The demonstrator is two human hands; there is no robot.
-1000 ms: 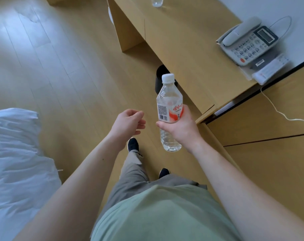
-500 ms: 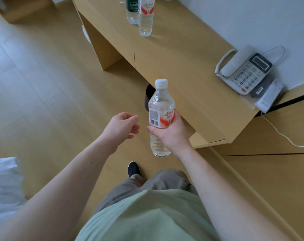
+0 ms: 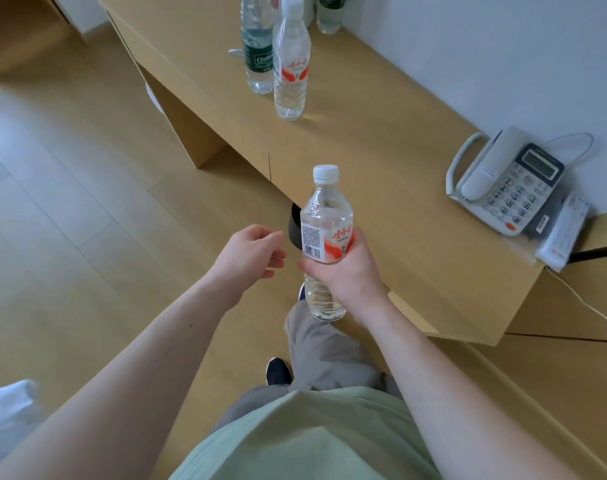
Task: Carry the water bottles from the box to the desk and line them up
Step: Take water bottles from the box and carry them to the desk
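I am standing in what looks like a hotel room or a bedroom. A long wooden desk point(image 3: 381, 140) is running along a plain white wall point(image 3: 485, 57), and a corded telephone point(image 3: 510, 187) is sitting at the desk's right end. Pale wood flooring point(image 3: 70, 209) is stretching away left of the desk, with white bedding point(image 3: 7, 410) showing well to its left, near me.
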